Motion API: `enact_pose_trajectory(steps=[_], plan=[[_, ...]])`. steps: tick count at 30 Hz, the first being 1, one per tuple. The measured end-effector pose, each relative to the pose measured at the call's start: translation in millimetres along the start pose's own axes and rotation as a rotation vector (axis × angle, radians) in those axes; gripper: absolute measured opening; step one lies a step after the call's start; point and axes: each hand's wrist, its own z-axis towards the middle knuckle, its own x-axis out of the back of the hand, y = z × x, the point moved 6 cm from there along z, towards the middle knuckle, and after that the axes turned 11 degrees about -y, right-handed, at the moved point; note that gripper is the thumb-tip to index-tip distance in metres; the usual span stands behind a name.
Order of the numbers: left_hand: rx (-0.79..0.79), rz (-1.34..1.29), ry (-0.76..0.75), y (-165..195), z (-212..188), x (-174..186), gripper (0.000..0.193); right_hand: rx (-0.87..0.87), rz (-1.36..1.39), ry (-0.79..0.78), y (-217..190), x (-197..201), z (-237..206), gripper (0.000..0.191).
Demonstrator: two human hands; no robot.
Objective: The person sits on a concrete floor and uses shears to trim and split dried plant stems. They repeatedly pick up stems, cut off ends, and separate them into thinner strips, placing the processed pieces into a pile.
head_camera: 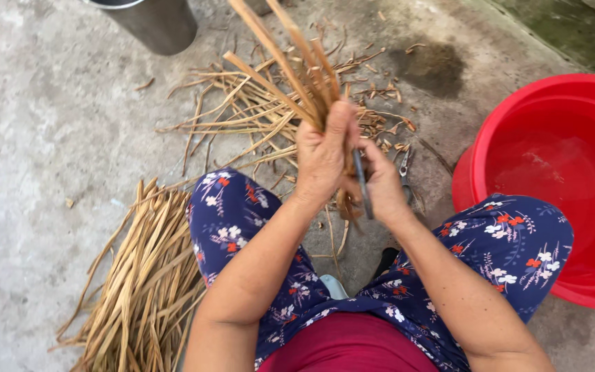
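Observation:
My left hand (321,155) is closed around a bundle of dried brown plant stalks (290,65) that fans upward and away from me. Just to its right, my right hand (383,182) grips a dark-bladed knife (361,182), the blade lying against the lower end of the bundle below my left hand. Both hands are raised between my knees, which are covered in blue flowered trousers (242,213).
A heap of pale dried stalks (139,289) lies on the concrete at my left. Loose stalks and trimmings (242,117) are scattered ahead. A red plastic basin (559,179) stands at the right, a dark metal bucket (153,24) at the top. Scissors (405,172) lie on the ground.

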Motion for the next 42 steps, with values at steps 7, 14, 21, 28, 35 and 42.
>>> enact_pose_trajectory(steps=[7,14,21,28,35,42], plan=[[0.171,0.910,-0.396,3.4,-25.2,2.0,0.095,-0.033,0.232,0.071,-45.6,51.0,-3.3,0.038],[0.435,0.584,-0.308,-54.9,-77.4,-18.1,0.044,0.150,0.275,-0.082,-89.1,36.4,-13.2,0.041],[-0.008,0.135,0.131,52.9,-61.1,50.7,0.025,0.167,0.946,-0.035,-90.6,65.9,-5.1,0.040],[-0.632,-0.015,0.691,239.8,-209.7,236.9,0.021,0.150,0.750,-0.013,-45.2,108.1,-16.3,0.026],[-0.281,-0.570,1.405,133.2,-321.6,364.4,0.044,0.157,0.605,0.148,-39.6,97.7,-25.2,0.030],[0.330,-0.137,1.506,112.6,-377.7,357.8,0.071,0.114,0.460,0.260,-61.4,113.7,-40.9,0.032]])
